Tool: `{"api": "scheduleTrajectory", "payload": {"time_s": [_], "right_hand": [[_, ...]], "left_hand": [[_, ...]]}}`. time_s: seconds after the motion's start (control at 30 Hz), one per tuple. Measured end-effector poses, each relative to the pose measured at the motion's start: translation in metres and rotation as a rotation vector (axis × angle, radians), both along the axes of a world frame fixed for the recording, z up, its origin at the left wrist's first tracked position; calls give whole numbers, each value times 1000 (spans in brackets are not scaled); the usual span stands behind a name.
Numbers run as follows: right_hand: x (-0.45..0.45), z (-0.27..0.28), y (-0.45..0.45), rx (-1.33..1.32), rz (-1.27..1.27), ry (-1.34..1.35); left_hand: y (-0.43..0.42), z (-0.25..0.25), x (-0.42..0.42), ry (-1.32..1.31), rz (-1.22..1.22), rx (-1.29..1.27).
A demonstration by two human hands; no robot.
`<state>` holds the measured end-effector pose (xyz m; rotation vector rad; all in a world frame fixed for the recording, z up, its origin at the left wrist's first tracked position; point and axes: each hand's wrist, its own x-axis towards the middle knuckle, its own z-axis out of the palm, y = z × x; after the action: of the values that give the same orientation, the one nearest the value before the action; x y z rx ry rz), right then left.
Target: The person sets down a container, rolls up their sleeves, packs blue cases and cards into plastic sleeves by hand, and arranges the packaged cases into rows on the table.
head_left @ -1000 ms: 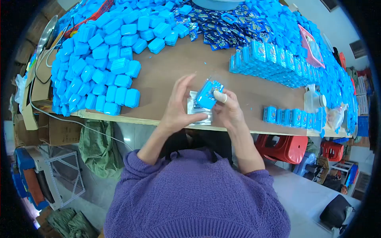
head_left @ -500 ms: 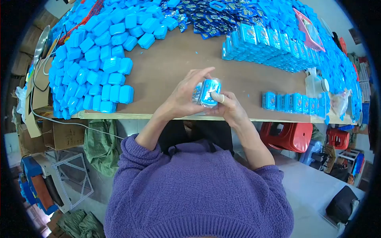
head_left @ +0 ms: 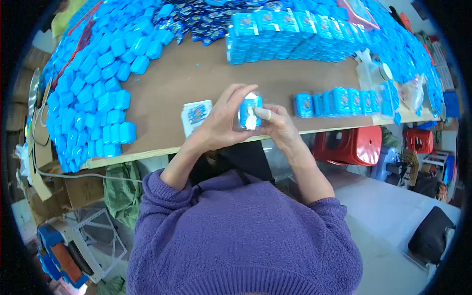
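Just above the table's front edge, my left hand (head_left: pixel 222 117) is closed around the left side of a small blue plastic box (head_left: pixel 243 118) with a clear glossy wrap. My right hand (head_left: pixel 282 124) grips the same box from the right, its thumb pressed near the front; a pale cover sits on that thumb. A white patch, perhaps a sticker, shows on the box's face. To the left of my left hand lies a white stack of printed labels or cards (head_left: pixel 198 112), partly hidden by the hand.
Loose blue boxes (head_left: pixel 93 91) are heaped on the left. Wrapped boxes (head_left: pixel 280 37) stand in stacked rows at the back, and a short row (head_left: pixel 340 102) stands to the right. Dark blue printed packets (head_left: pixel 204 19) lie behind. A red stool (head_left: pixel 361 145) is below the table edge.
The camera view has shifted, and the white printed stack beside my left hand now shows. Both hands still hold the box, now turned more upright, with a white patch on its face.
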<state>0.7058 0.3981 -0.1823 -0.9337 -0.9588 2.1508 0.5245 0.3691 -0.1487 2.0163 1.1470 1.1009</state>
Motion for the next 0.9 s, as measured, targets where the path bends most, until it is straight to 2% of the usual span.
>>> {"api": "scheduleTrajectory", "payload": {"time_s": [0.07, 0.33, 0.5, 0.7, 0.9], "right_hand": [[10, 0, -1, 8, -38, -2], [76, -32, -50, 45, -128, 99], [92, -41, -78, -42, -146, 56], [96, -48, -81, -90, -209, 92], [100, -52, -78, -70, -230, 94]], "left_hand": [[7, 1, 12, 110, -39, 33], [42, 5, 77, -10, -34, 29], [62, -22, 123, -26, -32, 33], [69, -36, 141, 2, -13, 36], [57, -27, 142, 18, 28, -33]]}}
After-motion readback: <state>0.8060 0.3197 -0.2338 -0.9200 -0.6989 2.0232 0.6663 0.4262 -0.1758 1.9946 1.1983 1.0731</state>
